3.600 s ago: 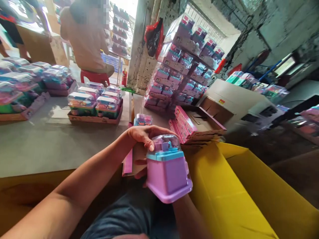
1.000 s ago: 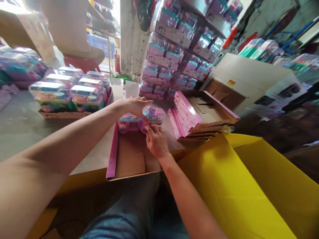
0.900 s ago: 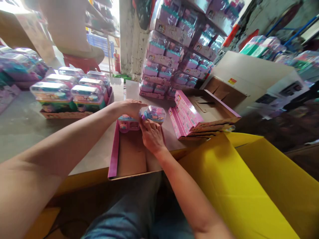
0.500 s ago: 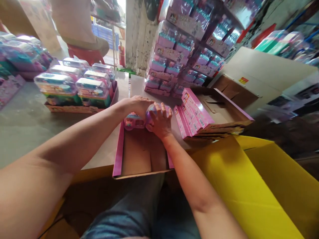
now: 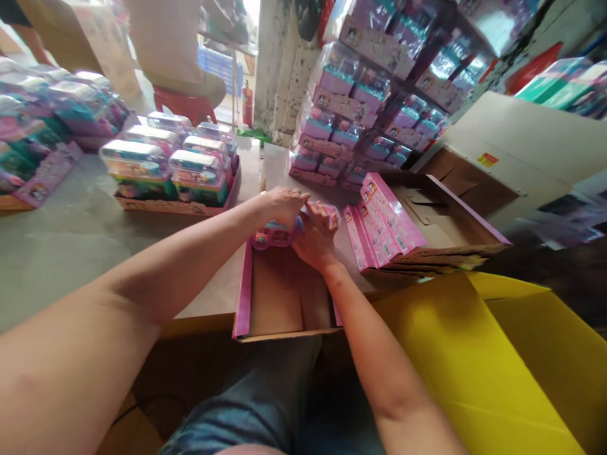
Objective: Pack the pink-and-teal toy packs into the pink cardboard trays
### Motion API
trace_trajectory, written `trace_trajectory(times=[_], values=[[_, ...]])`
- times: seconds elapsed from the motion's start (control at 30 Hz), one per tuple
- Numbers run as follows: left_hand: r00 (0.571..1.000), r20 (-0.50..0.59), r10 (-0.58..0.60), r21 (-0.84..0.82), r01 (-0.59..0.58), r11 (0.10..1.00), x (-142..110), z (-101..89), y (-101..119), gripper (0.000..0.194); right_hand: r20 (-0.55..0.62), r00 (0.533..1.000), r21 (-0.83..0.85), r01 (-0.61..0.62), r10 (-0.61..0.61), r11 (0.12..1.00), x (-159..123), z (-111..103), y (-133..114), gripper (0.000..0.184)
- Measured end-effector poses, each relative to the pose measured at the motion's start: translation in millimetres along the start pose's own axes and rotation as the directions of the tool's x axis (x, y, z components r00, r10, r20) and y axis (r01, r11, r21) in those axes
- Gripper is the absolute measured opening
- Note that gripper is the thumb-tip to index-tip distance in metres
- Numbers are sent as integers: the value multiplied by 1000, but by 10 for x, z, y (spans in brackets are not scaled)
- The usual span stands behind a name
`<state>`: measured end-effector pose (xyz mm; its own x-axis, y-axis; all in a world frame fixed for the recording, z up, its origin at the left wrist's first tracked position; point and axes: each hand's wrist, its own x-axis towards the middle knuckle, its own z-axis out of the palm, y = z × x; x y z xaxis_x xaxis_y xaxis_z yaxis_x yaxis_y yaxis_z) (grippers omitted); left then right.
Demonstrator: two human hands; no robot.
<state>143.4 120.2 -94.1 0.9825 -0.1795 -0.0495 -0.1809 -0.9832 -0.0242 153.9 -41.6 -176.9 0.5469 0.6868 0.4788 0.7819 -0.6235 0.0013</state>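
A large open yellow cardboard carton (image 5: 497, 373) fills the lower right, its flap rising toward the grey tabletop (image 5: 61, 246). Against the stained pillar at the back stands a tall stack of pink-and-teal boxed toys under clear plastic (image 5: 360, 107). To the right lies a pale closed cardboard box (image 5: 512, 151). On the left half of the table sits a brown cardboard tray of clear-lidded toy packs (image 5: 175, 167), and more such packs crowd the far left edge. A person on a red stool (image 5: 183, 104) sits beyond the table, seen only in part. Right of the hands lies a pile of flat pink-edged cardboard trays (image 5: 403, 221), the top one folded open.

In front of the person, overhanging the table's near edge, is an open pink-sided cardboard display tray (image 5: 284, 297), its brown floor bare in the near part. At its far end stand two small toys: a pink plastic toy with a teal top (image 5: 270, 235) on the left, and a lilac plastic toy with a clear dome (image 5: 327, 212) just beside it on the right.

The left hand (image 5: 282, 205) lies over the top of the pink toy, fingers curled down on it. The right hand (image 5: 315, 237) is clamped on the lilac toy from the near side, fingers wrapped over its dome, so that little of it shows. The two hands touch each other.
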Motion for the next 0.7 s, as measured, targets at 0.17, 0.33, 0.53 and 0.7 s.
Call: trace_trajectory(times=[0.17, 0.33, 0.53, 0.7], values=[[998, -68, 1, -6, -1, 1000, -78, 77, 26, 115, -3, 1000, 11, -16, 16, 1000, -38, 50, -45, 84], [996, -94, 9, -27, -11, 1000, 23, 82, -35, 111, 24, 1000, -59, -18, 20, 998, 59, 110, -58, 84], [980, -197, 31, 51, -21, 998, -265, 76, 138, 66, 109, 993, -5, 35, -34, 999, 62, -58, 181, 82], [879, -425, 215, 268, -105, 958, -698, -81, 166, 44, -257, 941, 31, 238, -222, 971, -208, -100, 292, 73]])
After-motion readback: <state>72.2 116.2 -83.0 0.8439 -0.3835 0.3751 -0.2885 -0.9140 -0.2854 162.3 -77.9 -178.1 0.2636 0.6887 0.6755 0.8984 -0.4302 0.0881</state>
